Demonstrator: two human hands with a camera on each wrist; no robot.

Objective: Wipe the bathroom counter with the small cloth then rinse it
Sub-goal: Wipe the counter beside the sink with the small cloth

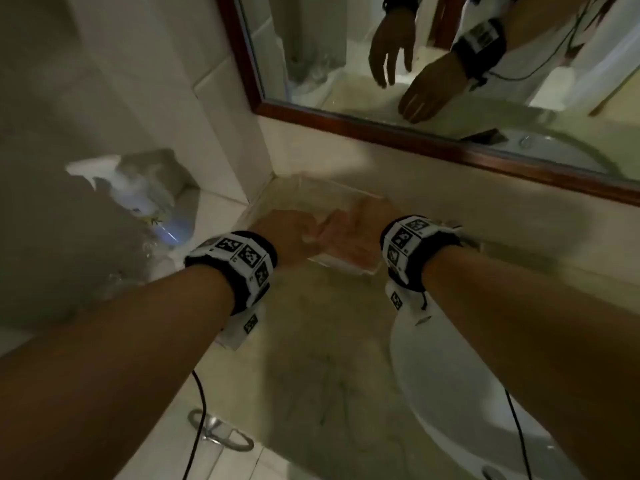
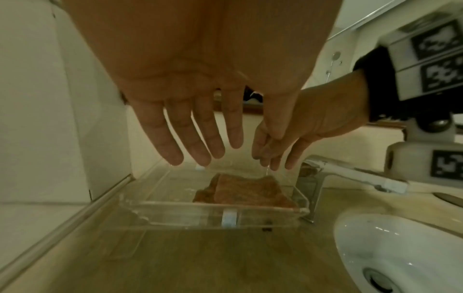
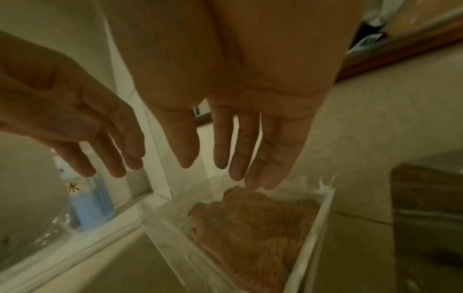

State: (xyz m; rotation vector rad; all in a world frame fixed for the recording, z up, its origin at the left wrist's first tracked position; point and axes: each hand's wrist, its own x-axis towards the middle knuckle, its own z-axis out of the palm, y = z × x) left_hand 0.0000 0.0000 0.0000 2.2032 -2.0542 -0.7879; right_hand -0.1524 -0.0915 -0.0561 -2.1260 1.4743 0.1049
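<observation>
A small orange-brown cloth (image 2: 245,190) lies flat in the right part of a clear plastic tray (image 2: 175,214) at the back left corner of the beige counter (image 1: 311,341). Both hands hover just above the tray with straight, spread fingers, and neither holds anything. My left hand (image 2: 190,138) is over the tray's bare left half. In the right wrist view my right hand (image 3: 245,142) hangs right above the cloth (image 3: 250,228), fingertips a little short of it. In the head view the left hand (image 1: 287,233) and right hand (image 1: 346,233) are close together and blurred.
A white sink (image 2: 400,247) with a chrome faucet (image 2: 350,174) lies right of the tray. A wood-framed mirror (image 1: 415,64) runs along the back wall. A spray bottle (image 3: 85,198) stands on a ledge past the left wall. A chrome towel ring (image 1: 218,434) hangs below the counter's front.
</observation>
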